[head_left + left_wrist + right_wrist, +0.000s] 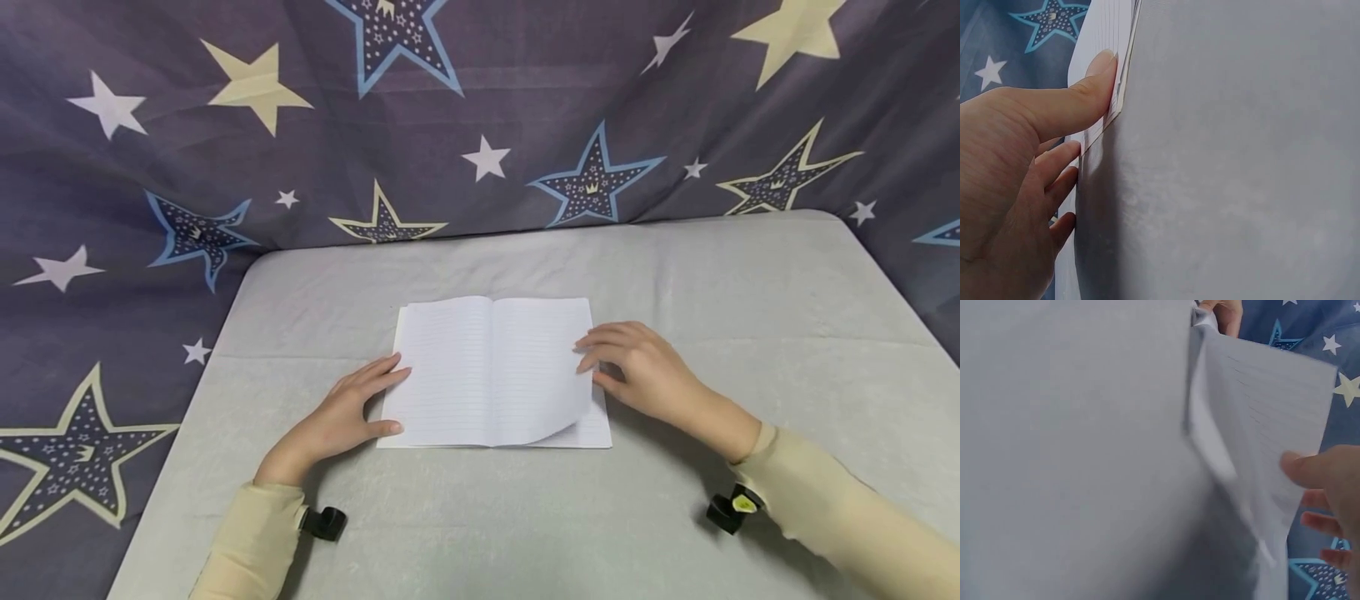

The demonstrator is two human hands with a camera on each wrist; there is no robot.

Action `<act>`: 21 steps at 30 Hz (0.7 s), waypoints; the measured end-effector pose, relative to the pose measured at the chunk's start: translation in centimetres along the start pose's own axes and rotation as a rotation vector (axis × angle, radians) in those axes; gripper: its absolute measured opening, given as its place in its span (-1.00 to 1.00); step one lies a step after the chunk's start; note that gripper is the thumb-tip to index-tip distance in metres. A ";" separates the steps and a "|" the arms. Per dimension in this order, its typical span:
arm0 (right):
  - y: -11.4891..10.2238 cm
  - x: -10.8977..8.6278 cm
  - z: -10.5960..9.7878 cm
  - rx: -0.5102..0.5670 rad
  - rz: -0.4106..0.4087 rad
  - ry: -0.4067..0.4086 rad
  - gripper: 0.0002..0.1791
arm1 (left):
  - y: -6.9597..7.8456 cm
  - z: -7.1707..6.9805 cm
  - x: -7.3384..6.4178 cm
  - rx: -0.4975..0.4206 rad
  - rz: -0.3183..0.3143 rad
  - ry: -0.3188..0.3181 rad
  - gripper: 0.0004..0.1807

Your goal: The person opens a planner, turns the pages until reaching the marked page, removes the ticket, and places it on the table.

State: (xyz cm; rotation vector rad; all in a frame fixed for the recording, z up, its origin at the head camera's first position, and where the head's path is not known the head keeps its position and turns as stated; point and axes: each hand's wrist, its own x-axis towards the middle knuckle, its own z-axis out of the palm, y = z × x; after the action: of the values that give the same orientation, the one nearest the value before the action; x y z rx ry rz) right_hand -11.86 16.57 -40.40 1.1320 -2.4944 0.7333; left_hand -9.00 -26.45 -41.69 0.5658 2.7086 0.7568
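An open notebook (pixel 450 375) with white lined pages lies on the grey covered table. The left hand (pixel 341 412) rests at its left edge, fingertips and thumb on the page margin, fingers relaxed. In the left wrist view, the thumb (pixel 1088 94) lies on the corner of the left page (pixel 1094 47). At the right edge, the right hand (pixel 641 371) has loosely bent fingers over the margin of a right page (pixel 540 358), thumb beside the edge. That page's lower corner curls up, showing a sheet beneath. The right wrist view shows the raised page (pixel 1279 406), blurred, near the right thumb (pixel 1310 469).
The table (pixel 480 533) has a light grey cloth cover. A dark curtain (pixel 517 75) with printed stars hangs behind it and along the left side. Black wrist devices sit on the left sleeve (pixel 251 533) and the right sleeve (pixel 840 492).
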 end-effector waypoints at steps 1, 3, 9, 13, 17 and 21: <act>0.0 0.4 -0.1 0.005 -0.017 0.027 -0.76 | -0.1 0.0 0.0 0.001 0.000 -0.001 -0.12; -0.3 1.3 -0.3 0.022 -0.050 0.070 -0.78 | -0.1 0.0 0.0 -0.001 0.002 0.000 -0.12; -2.1 5.0 -1.0 0.131 -0.153 0.114 -0.83 | -0.1 0.0 -0.2 -0.014 -0.007 0.000 -0.12; -3.7 7.9 -0.5 0.171 -0.236 0.126 -0.84 | 0.0 0.0 -0.2 -0.011 -0.009 0.005 -0.11; -5.3 10.9 1.1 0.172 -0.345 0.122 -0.84 | -0.1 0.0 -0.1 -0.002 -0.003 0.010 -0.13; -6.4 13.2 3.8 0.188 -0.435 0.080 -0.86 | -0.3 0.1 0.0 -0.001 0.015 0.011 -0.16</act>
State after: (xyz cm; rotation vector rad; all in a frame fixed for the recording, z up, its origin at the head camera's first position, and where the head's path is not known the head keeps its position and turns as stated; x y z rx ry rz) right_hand -15.70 2.77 -35.29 1.6052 -2.0381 0.8717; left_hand -9.02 -26.65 -41.88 0.5843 2.7161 0.7677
